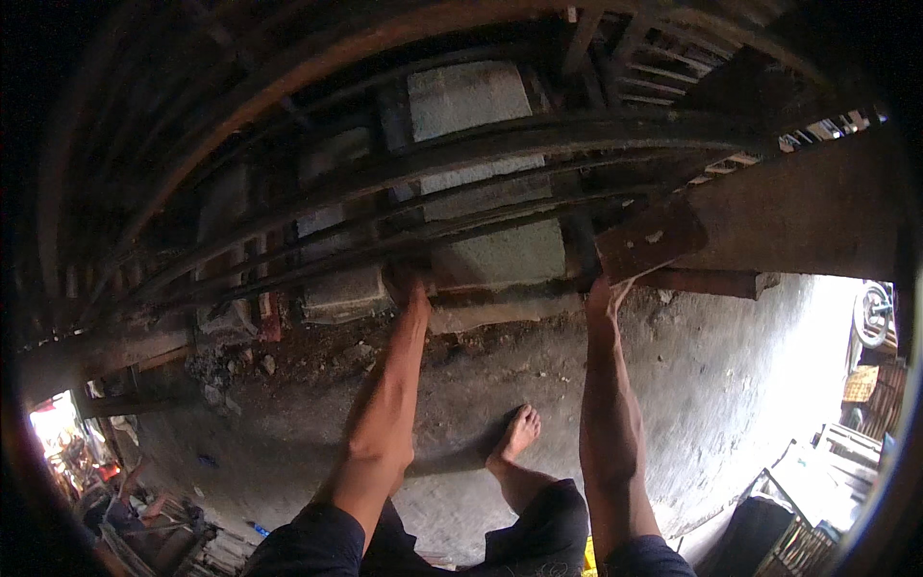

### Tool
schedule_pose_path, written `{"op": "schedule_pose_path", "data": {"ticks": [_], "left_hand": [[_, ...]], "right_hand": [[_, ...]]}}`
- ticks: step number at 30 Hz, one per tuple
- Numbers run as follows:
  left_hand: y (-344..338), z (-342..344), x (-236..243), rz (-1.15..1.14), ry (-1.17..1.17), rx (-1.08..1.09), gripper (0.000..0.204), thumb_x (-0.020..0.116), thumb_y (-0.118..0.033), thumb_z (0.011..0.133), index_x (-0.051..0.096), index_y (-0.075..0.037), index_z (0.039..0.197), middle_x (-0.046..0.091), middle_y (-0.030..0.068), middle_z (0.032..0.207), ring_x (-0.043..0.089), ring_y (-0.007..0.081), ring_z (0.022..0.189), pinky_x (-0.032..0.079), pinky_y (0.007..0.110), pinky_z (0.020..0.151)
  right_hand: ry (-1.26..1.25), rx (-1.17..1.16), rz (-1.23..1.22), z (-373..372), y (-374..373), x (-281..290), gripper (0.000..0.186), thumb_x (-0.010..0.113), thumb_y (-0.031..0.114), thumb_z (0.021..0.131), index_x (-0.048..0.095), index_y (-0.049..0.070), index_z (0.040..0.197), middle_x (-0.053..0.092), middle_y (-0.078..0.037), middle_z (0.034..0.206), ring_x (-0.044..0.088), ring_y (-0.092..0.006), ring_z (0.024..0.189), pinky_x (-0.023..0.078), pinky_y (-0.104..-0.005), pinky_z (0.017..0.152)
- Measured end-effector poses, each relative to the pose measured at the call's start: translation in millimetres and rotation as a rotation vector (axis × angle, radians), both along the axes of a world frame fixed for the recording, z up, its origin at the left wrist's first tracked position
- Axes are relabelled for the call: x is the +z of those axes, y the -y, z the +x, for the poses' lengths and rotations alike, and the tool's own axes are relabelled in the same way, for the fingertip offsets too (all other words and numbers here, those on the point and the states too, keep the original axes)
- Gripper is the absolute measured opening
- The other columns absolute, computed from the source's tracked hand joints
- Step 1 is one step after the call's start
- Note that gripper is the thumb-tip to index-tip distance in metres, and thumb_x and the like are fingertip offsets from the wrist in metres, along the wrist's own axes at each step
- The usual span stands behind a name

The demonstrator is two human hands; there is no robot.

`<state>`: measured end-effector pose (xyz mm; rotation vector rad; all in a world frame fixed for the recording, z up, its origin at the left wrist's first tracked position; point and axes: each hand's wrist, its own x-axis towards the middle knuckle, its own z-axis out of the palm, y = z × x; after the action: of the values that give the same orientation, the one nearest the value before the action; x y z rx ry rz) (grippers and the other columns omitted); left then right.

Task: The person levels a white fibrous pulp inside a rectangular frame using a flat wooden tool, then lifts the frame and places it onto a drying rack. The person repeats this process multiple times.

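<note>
Both my arms reach forward under dark curved bars. My right hand [608,291] grips the near edge of a flat, reddish-brown rectangular slab [652,240], which has a small pale mark on its face. My left hand [410,281] is at the near end of a column of pale grey rectangular blocks [500,252]. Its fingers are in deep shadow, so what they touch or hold cannot be made out. Another pale block [344,291] lies just left of that hand.
Long dark bars [452,144] cross above the blocks. A broad brown beam [808,207] runs along the right. Rubble and dirt [288,361] lie along the near edge of the blocks. My bare foot [521,433] is on the grey concrete floor [692,385]. Clutter stands at lower left and right.
</note>
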<state>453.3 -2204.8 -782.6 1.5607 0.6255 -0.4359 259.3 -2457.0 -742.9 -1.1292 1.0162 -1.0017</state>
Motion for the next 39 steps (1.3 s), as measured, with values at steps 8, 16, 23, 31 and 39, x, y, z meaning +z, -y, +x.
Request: {"op": "schedule_pose_path", "data": {"ticks": [8,16,23,31,39], "left_hand": [[33.3,4.6,15.1,-0.087,-0.104,-0.213,0.057,0.045,-0.043,0.101,0.033,-0.01,0.146,0.037,0.0103,0.147,0.041,0.0287,0.129,0.039,0.043,0.102],[28.1,21.2,20.7,-0.05,0.017,-0.449,0.063,0.045,-0.044,0.1,0.028,-0.009,0.149,0.028,0.0128,0.151,0.028,0.0314,0.138,0.026,0.045,0.113],[-87.8,-41.0,100.9,0.584,0.231,-1.148,0.055,0.044,-0.041,0.1,0.043,-0.005,0.141,0.048,0.0183,0.138,0.043,0.0375,0.129,0.036,0.045,0.107],[-131.4,-207.7,284.3,0.484,0.051,-1.47,0.046,0.047,-0.036,0.097,0.053,-0.003,0.129,0.058,0.0182,0.124,0.052,0.0371,0.114,0.042,0.045,0.096],[-311.3,-336.6,430.6,0.296,-0.076,-1.079,0.036,0.052,-0.029,0.093,0.061,-0.002,0.115,0.064,0.016,0.11,0.058,0.0341,0.098,0.046,0.044,0.084]], "right_hand": [[-0.282,0.132,-0.197,-18.5,49.1,-26.5,0.059,0.055,0.044,0.093,0.042,0.004,0.134,0.047,-0.014,0.131,0.046,-0.0291,0.113,0.039,-0.0434,0.096],[-0.358,0.352,-0.071,-52.5,48.2,41.5,0.055,0.06,0.033,0.09,0.045,0.004,0.134,0.059,-0.016,0.112,0.056,-0.0276,0.1,0.046,-0.0403,0.088],[-1.054,0.258,0.054,-197.1,-68.9,182.4,0.036,0.061,0.023,0.084,0.064,0.008,0.117,0.066,-0.024,0.105,0.062,-0.0431,0.102,0.048,-0.0488,0.088],[-1.422,0.662,0.567,-432.0,-193.3,370.9,0.051,0.071,0.05,0.073,0.07,0.009,0.103,0.07,-0.015,0.101,0.067,-0.0332,0.096,0.053,-0.0441,0.078],[-1.513,0.928,0.489,-378.1,-181.4,535.9,0.066,0.048,0.066,0.082,0.073,0.008,0.099,0.07,-0.018,0.104,0.065,-0.033,0.106,0.048,-0.0415,0.09]]}}
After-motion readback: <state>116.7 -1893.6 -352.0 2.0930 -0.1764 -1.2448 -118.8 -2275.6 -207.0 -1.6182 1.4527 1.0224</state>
